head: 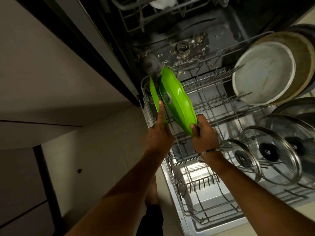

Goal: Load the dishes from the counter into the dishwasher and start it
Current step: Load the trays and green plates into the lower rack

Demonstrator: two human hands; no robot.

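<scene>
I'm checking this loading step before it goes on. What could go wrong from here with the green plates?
The right hand grips the larger green plate only at its lower edge, so that grip may slip and drop it onto the lower rack. The left hand rests a finger on the thin green plate close beside it; the two may knock together.

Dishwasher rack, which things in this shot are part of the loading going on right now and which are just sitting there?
In use:
- big green plate, gripped by the right hand
- thin green plate, touched by the left hand
- lower rack

Just sitting:
- glass lids
- round pan
- upper rack
- food scraps on the tub floor
</scene>
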